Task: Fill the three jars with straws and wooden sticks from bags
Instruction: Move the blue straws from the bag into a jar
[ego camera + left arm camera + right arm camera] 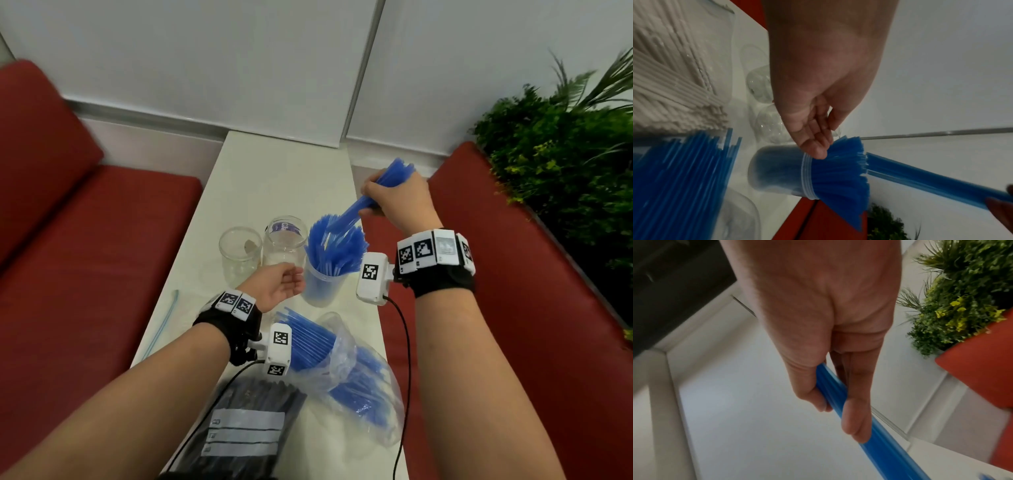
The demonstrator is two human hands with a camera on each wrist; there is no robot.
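Note:
Three clear jars stand on the white table (267, 178). The right jar (322, 284) is packed with blue straws (337, 246) that fan out at its top. The middle jar (285, 243) and the left jar (239, 255) look empty. My right hand (394, 200) grips a bundle of blue straws (349, 212) slanting down onto the fanned straws. My left hand (281, 286) hovers open, palm up, beside the filled jar (781, 170), its fingertips (818, 151) near the rim. In the right wrist view my fingers (855, 418) curl round the bundle (879, 443).
A clear bag of blue straws (342, 363) lies open in front of the jars. A black bag with a white label (246, 421) lies near the front edge. One loose pale straw (161, 325) lies at the left edge. Red benches (85, 240) flank the table; plants (555, 147) stand at right.

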